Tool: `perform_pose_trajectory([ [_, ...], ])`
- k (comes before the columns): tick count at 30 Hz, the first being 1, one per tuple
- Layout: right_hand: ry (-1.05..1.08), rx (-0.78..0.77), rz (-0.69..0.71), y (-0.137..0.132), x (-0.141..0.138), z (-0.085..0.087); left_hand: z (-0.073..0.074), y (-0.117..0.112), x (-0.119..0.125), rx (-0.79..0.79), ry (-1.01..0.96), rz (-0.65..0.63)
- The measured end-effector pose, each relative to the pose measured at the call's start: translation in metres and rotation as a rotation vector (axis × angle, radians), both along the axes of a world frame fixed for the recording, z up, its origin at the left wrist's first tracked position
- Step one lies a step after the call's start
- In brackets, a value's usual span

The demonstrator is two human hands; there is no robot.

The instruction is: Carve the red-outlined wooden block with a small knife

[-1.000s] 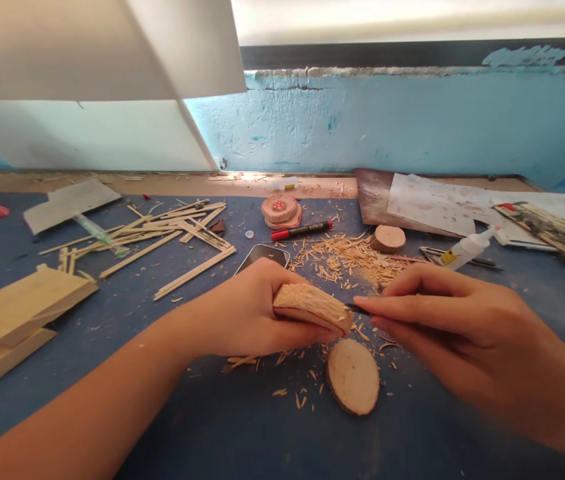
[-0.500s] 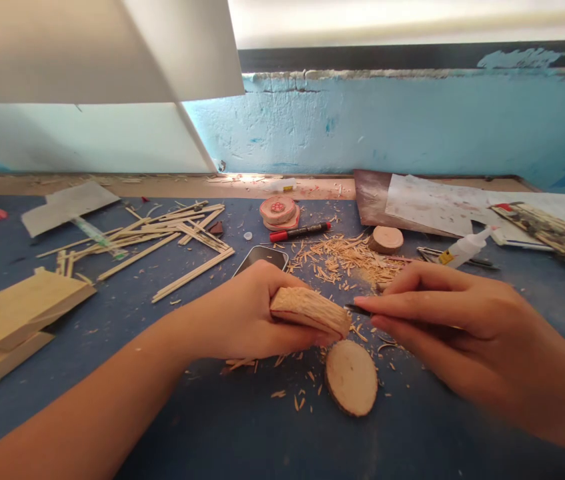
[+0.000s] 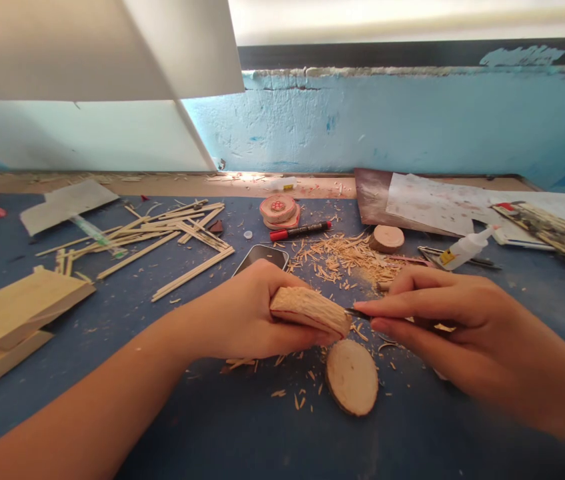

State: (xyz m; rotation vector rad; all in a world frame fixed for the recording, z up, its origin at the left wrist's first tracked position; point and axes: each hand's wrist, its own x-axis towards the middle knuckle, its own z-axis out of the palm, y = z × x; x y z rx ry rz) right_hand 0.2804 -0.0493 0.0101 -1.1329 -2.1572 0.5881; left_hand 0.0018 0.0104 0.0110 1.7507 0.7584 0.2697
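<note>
My left hand [image 3: 247, 310] is closed around a thick wood slice [image 3: 312, 311], held tilted above the table with its rough, whittled edge facing up. Between the thumb and fingers of my right hand [image 3: 442, 327] is a small dark blade [image 3: 356, 313], its tip at the right end of the slice. The rest of this tool is hidden by the hand. An oval wood slice [image 3: 352, 377] with bark round its rim lies just below. Wood shavings [image 3: 347, 260] are scattered behind and around both hands.
Behind the hands are a phone [image 3: 262, 259], a red marker [image 3: 300, 231], stacked round slices [image 3: 279, 211] and a small wood disc [image 3: 386, 238]. Thin sticks [image 3: 162, 233] and wood blocks [image 3: 22, 313] lie left. A glue bottle [image 3: 467, 249] and papers [image 3: 427, 203] lie right.
The blade in my right hand has shifted slightly and its tip now meets the right end of the wood slice. My left hand keeps the slice almost still.
</note>
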Motion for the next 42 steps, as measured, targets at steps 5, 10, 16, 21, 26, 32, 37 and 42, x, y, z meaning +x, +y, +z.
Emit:
perform_pose_trajectory([
  [5, 0.059, -0.03, 0.011, 0.005, -0.002, -0.004, -0.001, 0.001, 0.0, 0.009, 0.015, 0.002],
  [10, 0.097, 0.009, 0.019, 0.01, -0.004, -0.01, 0.0, 0.001, 0.001, 0.024, -0.007, -0.004],
  [16, 0.125, 0.022, -0.003, 0.005, -0.009, -0.013, 0.002, -0.002, 0.003, 0.046, 0.083, -0.014],
  [21, 0.116, 0.04, -0.006, 0.003, -0.012, -0.011, 0.002, -0.003, 0.003, 0.056, 0.086, -0.024],
  [26, 0.149, 0.025, -0.064, 0.004, -0.01, -0.006, -0.001, 0.0, 0.001, 0.056, 0.006, -0.03],
  [32, 0.147, -0.012, -0.063, 0.005, -0.001, 0.002, 0.0, -0.002, -0.002, 0.03, 0.07, -0.019],
  [37, 0.086, -0.023, 0.029, 0.004, -0.002, -0.002, 0.001, -0.002, -0.001, 0.038, 0.068, -0.037],
  [42, 0.145, -0.103, 0.003, -0.001, -0.01, -0.009, 0.0, -0.001, 0.0, 0.045, 0.094, -0.054],
])
